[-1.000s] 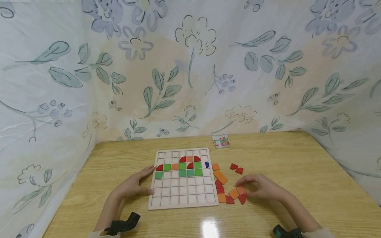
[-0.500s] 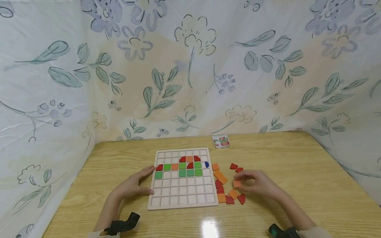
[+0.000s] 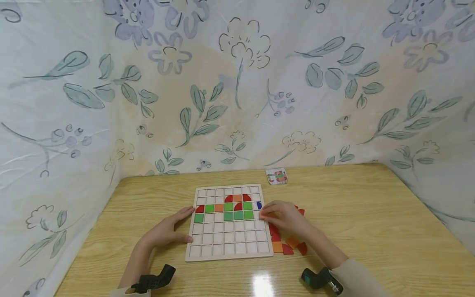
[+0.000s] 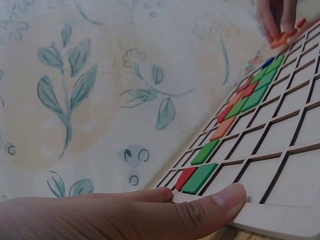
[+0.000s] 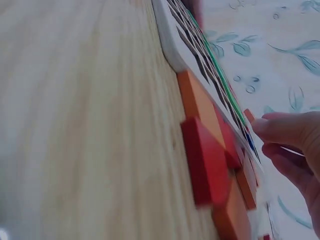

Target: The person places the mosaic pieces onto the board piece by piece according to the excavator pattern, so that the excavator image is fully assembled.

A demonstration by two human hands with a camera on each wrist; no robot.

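A pale wooden grid board (image 3: 230,251) lies on the table with green, red and orange tiles in its upper rows. A small blue piece (image 3: 259,205) sits near its right edge. My left hand (image 3: 167,229) rests against the board's left side, fingers spread; in the left wrist view the thumb (image 4: 231,196) lies on the rim. Over the right edge, just below the blue piece, my right hand (image 3: 287,216) pinches an orange square tile (image 3: 262,214) between thumb and fingertips. The right wrist view shows that tile (image 5: 249,115) held above board level.
Loose orange tiles (image 3: 277,246) and red quarter-round tiles (image 3: 302,248) lie along the board's right side, some hidden under my right hand and forearm. A small pattern card (image 3: 276,176) lies behind the board. A floral cloth (image 3: 237,103) hangs behind the table.
My right hand has picked up the orange tile from the loose pieces and carried it left and away from me to the board's right edge. The left hand stays in place.
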